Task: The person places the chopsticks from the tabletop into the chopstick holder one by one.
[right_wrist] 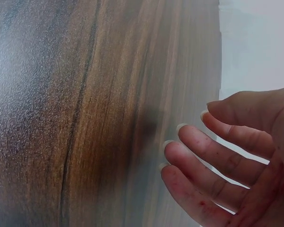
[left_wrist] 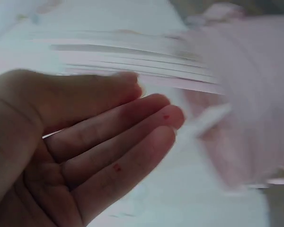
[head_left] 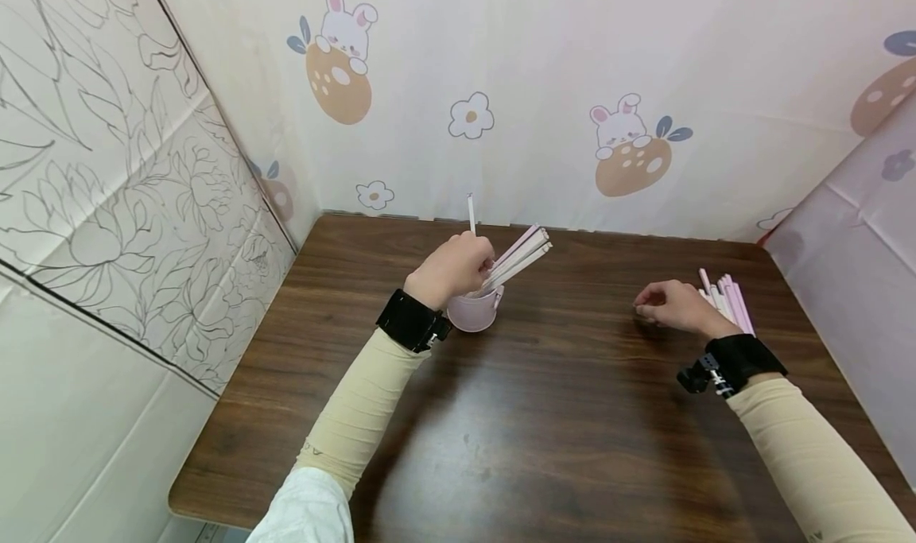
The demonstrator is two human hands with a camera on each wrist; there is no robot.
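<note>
My left hand (head_left: 456,263) is over a pale pink cup (head_left: 472,314) with a handle. Slim white and pink sticks (head_left: 525,249) stand in the cup, leaning right. One white stick (head_left: 471,211) rises beyond the hand, its lower part hidden. In the left wrist view, the left hand's fingers (left_wrist: 128,153) are fairly straight beside the sticks and the blurred cup (left_wrist: 260,90); no stick shows between them. To the right, my right hand (head_left: 676,304) hovers over the table with fingers loosely bent, holding nothing. Pink and white sticks (head_left: 731,300) lie just behind its wrist.
A dark brown wooden table (head_left: 558,416) carries everything. At its back edge hangs a pale wall cover (head_left: 537,153) with rabbit prints. A panel with line-drawn flowers (head_left: 107,209) stands on the left, and another pale cover (head_left: 851,241) on the right.
</note>
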